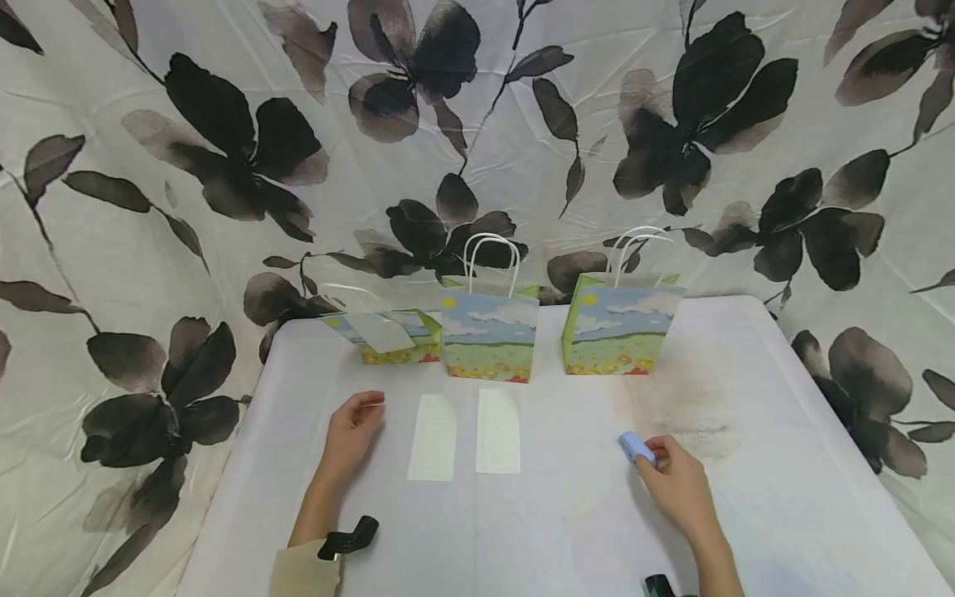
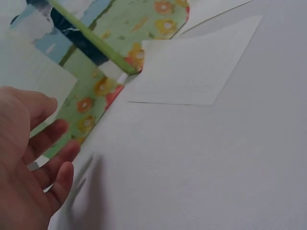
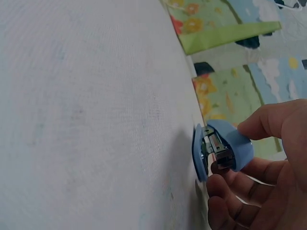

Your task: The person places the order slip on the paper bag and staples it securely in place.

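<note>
My right hand (image 1: 679,479) grips a small blue stapler (image 1: 636,448) between thumb and fingers, low over the right part of the table. In the right wrist view the stapler (image 3: 236,143) shows its metal inside, its base side facing the tabletop. My left hand (image 1: 352,431) has loosely bent fingers around nothing, in front of the left paper bag (image 1: 399,357). That bag leans low, with a white paper slip (image 1: 383,333) across its front. Two lined paper slips, a left slip (image 1: 432,439) and a right slip (image 1: 498,433), lie flat between my hands.
Two more bags with white handles stand upright at the back: a middle bag (image 1: 489,336) and a right bag (image 1: 621,330). Behind the white table (image 1: 552,531) hangs a floral curtain (image 1: 537,166). A brownish stain (image 1: 682,406) marks the cloth right of the bags.
</note>
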`<state>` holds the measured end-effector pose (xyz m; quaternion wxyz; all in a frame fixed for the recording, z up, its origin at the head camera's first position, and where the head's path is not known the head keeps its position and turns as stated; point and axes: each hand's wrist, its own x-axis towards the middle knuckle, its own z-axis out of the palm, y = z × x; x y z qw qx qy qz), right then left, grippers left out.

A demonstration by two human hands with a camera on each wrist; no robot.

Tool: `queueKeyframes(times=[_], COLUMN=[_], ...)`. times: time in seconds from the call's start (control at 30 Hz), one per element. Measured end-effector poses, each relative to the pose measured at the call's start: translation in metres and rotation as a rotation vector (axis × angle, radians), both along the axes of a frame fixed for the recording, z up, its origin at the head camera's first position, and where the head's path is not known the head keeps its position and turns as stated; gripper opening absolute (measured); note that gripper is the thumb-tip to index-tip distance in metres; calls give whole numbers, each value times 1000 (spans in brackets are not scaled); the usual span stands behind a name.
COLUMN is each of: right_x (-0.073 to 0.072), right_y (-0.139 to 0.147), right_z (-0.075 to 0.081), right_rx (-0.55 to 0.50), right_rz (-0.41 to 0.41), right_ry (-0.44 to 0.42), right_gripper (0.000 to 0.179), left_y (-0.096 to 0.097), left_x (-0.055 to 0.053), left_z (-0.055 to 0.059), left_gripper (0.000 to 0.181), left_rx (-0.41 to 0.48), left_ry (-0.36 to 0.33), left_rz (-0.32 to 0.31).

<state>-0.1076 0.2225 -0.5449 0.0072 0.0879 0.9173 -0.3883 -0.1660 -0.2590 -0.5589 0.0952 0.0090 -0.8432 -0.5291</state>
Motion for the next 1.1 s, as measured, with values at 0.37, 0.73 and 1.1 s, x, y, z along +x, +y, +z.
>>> queueKeyframes(times=[0.37,0.73,1.1], right_x=[8,2,-4], right_y=[7,5,-26], right_z=[0,14,38], right_rx=[32,93,-60], right_rz=[18,42,149], right_ry=[33,203,329], right_gripper=[37,37,14], left_y=[16,20,20], left_x=[-9,-30,-42], left_z=[-11,-2,-4], left_gripper=[28,37,36], left_rx=[-209,-321,-366], left_ry=[-35,-39,-84], left_rz=[-94,-165,-209])
